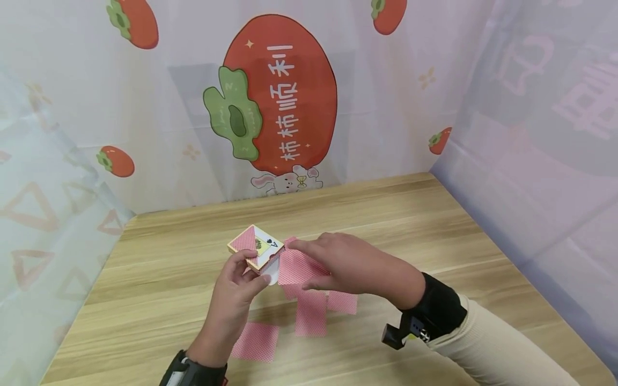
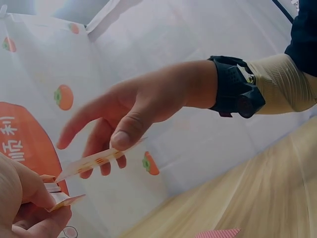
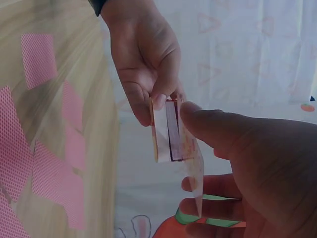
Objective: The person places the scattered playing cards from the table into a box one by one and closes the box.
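My left hand (image 1: 234,287) grips a playing card box (image 1: 263,245) between thumb and fingers, tilted above the table. An ace of spades design shows on its face. Its end is open, with a white flap (image 3: 161,130) folded out and card edges (image 3: 174,131) visible inside. To the right, my right hand (image 1: 345,262) pinches a playing card (image 2: 94,162), thumb on one side and fingers on the other. One end of that card is right at the box's open mouth.
Several red-patterned cards lie face down on the wooden table (image 1: 410,225) below my hands, including one card (image 1: 311,316) near the middle and a separate card (image 1: 256,342) nearer to me. A white curtain (image 1: 386,107) printed with persimmons stands behind the table.
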`<move>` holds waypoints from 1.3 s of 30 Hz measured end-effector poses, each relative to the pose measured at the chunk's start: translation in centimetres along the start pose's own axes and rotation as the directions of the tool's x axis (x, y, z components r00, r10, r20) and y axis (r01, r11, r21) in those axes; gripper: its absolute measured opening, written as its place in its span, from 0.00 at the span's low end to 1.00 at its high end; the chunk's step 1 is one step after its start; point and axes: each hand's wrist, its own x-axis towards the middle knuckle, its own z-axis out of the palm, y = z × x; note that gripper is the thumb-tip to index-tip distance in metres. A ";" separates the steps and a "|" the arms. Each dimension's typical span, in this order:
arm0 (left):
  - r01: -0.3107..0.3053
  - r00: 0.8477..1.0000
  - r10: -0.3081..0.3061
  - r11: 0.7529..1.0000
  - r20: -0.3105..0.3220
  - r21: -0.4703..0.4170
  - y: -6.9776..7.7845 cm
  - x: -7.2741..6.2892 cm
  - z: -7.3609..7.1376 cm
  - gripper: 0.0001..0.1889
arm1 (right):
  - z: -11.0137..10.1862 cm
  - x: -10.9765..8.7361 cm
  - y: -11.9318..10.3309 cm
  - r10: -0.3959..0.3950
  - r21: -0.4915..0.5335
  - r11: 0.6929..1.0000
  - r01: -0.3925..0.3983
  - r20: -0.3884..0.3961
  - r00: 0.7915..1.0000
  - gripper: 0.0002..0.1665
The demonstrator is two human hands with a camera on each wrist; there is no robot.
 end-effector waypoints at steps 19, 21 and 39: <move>-0.065 0.996 0.066 0.997 0.062 -0.033 -0.7 -0.3 0.4 0.29 | 1.6 1.5 -1.6 0.169 -0.043 0.984 -0.174 -0.106 0.980 0.46; -0.067 0.996 0.070 0.997 0.058 -0.038 -0.8 -0.3 0.6 0.29 | 1.7 1.7 -2.1 0.185 -0.051 0.980 -0.192 -0.116 0.976 0.46; -0.056 0.998 0.057 0.998 0.022 -0.020 -1.1 -0.3 1.5 0.27 | 2.5 2.6 -4.1 0.206 0.043 0.979 -0.202 -0.176 0.963 0.43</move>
